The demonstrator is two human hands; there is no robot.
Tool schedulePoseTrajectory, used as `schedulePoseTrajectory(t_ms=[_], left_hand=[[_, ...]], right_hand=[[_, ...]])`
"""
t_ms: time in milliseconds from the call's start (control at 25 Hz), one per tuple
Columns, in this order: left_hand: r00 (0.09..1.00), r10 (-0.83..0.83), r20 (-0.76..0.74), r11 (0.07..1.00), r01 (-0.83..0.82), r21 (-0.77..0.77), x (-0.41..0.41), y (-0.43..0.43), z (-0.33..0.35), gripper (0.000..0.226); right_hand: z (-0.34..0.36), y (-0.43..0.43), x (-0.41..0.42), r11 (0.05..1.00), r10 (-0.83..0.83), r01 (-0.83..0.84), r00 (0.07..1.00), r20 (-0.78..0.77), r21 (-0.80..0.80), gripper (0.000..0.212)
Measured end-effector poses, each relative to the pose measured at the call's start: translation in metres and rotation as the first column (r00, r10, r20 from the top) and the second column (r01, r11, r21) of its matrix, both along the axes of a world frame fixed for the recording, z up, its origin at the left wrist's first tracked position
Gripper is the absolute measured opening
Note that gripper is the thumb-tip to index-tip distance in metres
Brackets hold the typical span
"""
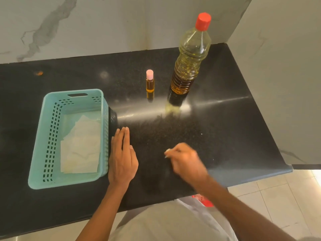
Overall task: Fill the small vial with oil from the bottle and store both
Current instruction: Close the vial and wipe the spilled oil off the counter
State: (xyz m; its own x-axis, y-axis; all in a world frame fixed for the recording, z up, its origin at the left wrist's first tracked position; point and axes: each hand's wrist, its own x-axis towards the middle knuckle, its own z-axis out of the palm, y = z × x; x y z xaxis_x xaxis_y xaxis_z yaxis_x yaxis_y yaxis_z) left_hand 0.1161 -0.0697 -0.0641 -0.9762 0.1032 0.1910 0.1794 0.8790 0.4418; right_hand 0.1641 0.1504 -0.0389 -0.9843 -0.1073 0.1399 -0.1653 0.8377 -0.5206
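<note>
Black countertop point(217, 127): far edge meeting the marble wall point(104, 23) at 12 o'clock. Right edge butting a pale wall panel point(286, 66) at 2 o'clock, then ending in a rounded free corner at 4 o'clock above tiled floor point(278, 197). Near edge running along 6 o'clock, against the person's pale garment.

Widest open stretch of stone across the middle, between the hands and the two containers, and on past the bottle toward the 3 o'clock edge.

Small vial point(149, 82) upright on the stone at 12 o'clock from the left hand, pink cap on, amber oil inside. Oil bottle point(189, 66) upright near it, at the vial's 3 o'clock, not touching, red cap on, yellow oil inside. Both well apart from the hands.

Teal plastic basket point(66, 182) at 9 o'clock, open-topped, perforated walls, handle slot in the far end. Crumpled white paper point(81, 148) lying on its floor.

Left hand point(122, 162) flat on the stone, palm down, fingers straight and together, gripping nothing. Sits just beside the basket's right wall; contact unclear.

Right hand point(185, 162) at 3 o'clock from the left, blurred, fingers curled under. Cannot tell whether pinching anything.

Red item point(205, 200) at 5 o'clock below the near edge, partly hidden by the right forearm. Orange smear point(39, 73) on the stone at 10 o'clock.
</note>
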Motion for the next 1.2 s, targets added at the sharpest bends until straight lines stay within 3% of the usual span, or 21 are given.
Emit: schedulePoseTrajectory(t_ms=[120,200,320,360,400,440,480,520,560,600,680,800,920,1040,1200], left_hand=[[1.000,0.015,-0.016,1.000,-0.015,-0.005,0.001,0.002,0.002,0.052],[1.000,0.012,-0.029,1.000,-0.012,-0.004,0.002,0.002,0.003,0.051],[1.000,-0.002,-0.021,1.000,0.002,0.006,0.001,-0.001,0.002,0.052],[1.000,-0.009,-0.016,1.000,0.010,0.015,0.001,0.000,0.003,0.051],[1.000,-0.019,-0.014,0.999,0.019,0.028,0.002,0.000,0.003,0.051],[0.999,-0.031,-0.012,0.998,0.031,0.048,0.002,0.000,0.002,0.051],[0.999,-0.045,-0.011,0.996,0.046,0.073,0.002,-0.001,0.003,0.051],[0.998,-0.063,-0.016,0.993,0.064,0.095,0.001,-0.002,0.003,0.050],[0.995,-0.092,-0.026,0.990,0.094,0.106,0.001,-0.004,0.003,0.049],[0.991,-0.128,-0.042,0.986,0.132,0.103,0.003,-0.004,0.004,0.048],[0.973,-0.214,-0.080,0.968,0.223,0.116,0.010,0.004,0.008,0.045],[0.910,-0.406,-0.089,0.878,0.415,0.240,0.029,0.043,0.022,0.038],[0.787,-0.609,-0.096,0.728,0.603,0.326,0.058,0.089,0.034,0.034],[0.690,-0.720,-0.075,0.613,0.682,0.399,0.089,0.127,0.035,0.031],[0.676,-0.737,-0.029,0.605,0.677,0.419,0.131,0.163,0.026,0.030]], right_hand=[[0.007,0.087,-0.027,0.920,-0.377,0.379,0.926,-0.039,0.104,0.020],[0.009,0.093,-0.029,0.888,-0.434,0.429,0.901,-0.002,0.167,0.019],[0.010,0.056,-0.006,0.909,-0.414,0.417,0.906,0.084,-0.019,0.017],[0.013,0.046,0.003,0.846,-0.486,0.509,0.858,0.166,-0.158,0.016],[0.018,0.040,0.010,0.697,-0.553,0.629,0.778,0.299,-0.345,0.015],[0.024,0.034,0.019,0.441,-0.551,0.716,0.692,0.466,-0.541,0.014],[0.031,0.028,0.030,0.123,-0.469,0.734,0.636,0.613,-0.668,0.015],[0.038,0.024,0.040,-0.148,-0.357,0.699,0.622,0.697,-0.700,0.016],[0.043,0.021,0.052,-0.326,-0.288,0.653,0.620,0.730,-0.683,0.018],[0.047,0.020,0.063,-0.445,-0.253,0.613,0.613,0.748,-0.653,0.019],[0.052,0.020,0.083,-0.604,-0.243,0.517,0.605,0.758,-0.606,0.021],[0.052,0.024,0.117,-0.722,-0.292,0.394,0.571,0.767,-0.568,0.020],[0.045,0.033,0.155,-0.741,-0.322,0.342,0.574,0.753,-0.577,0.024],[0.035,0.053,0.193,-0.731,-0.370,0.332,0.542,0.755,-0.596,0.028],[-0.004,0.096,0.240,-0.711,-0.401,0.390,0.459,0.793,-0.585,0.021]])
